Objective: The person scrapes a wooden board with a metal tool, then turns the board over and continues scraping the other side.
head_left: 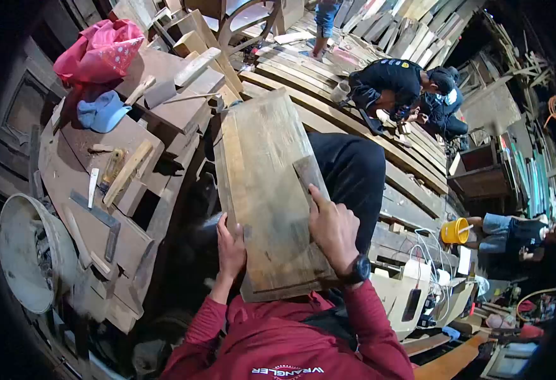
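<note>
A wide wooden board [265,209] lies slanted across my lap, its top end pointing away from me. My left hand [230,250] grips the board's left edge, thumb on the upper face and the other fingers partly hidden. Over the board's right side, my right hand [335,231] closes on a flat, dark, rectangular strip [307,172], with the index finger stretched along it. The strip lies against the board's right edge. What the strip is made of does not show.
On the left bench [62,171] lie a metal square [97,218], a hand plane [112,168] and wood pieces. A bucket [27,253] stands beside it. Co-workers [395,88] crouch on the planks at upper right. A yellow bucket [455,231] stands near another person at right.
</note>
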Available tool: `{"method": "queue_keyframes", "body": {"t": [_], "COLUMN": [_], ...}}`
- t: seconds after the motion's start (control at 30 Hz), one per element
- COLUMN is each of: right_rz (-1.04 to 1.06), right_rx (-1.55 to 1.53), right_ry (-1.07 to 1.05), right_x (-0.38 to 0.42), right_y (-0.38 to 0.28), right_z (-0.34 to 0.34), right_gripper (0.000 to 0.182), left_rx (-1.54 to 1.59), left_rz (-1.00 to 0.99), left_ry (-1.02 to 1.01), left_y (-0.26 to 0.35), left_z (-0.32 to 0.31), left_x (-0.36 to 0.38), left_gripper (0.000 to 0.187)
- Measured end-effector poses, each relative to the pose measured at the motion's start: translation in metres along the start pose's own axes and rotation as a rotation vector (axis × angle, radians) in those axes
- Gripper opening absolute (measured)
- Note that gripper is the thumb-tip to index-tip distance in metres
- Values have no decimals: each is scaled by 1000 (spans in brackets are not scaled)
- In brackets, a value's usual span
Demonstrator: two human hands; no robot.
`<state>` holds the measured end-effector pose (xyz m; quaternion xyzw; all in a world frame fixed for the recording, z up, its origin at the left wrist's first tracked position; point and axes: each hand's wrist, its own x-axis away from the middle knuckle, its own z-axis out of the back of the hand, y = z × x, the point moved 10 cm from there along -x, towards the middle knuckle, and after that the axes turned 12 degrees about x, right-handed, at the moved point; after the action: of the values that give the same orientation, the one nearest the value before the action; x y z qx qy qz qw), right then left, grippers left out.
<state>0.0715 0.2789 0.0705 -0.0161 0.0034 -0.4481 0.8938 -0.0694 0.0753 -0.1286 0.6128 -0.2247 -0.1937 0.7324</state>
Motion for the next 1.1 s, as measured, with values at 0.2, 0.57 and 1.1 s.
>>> {"method": "queue_keyframes", "body": {"t": [0.2, 0.57, 1.1], "right_rz": [2, 104, 125], "right_rx": [22, -42, -7], "right_ry": [-23, 18, -189], "right_x": [19, 54, 94], "right_y": [-17, -3, -9], "right_z": [26, 2, 19], "right_gripper": [29, 37, 33], "left_rx": [0, 28, 32], "left_rz": [40, -1, -8], "left_ry": [7, 8, 19], "left_y": [2, 6, -10], "left_z": [0, -1, -5], "left_x": [3, 0, 0], "left_gripper": [58, 54, 52]}}
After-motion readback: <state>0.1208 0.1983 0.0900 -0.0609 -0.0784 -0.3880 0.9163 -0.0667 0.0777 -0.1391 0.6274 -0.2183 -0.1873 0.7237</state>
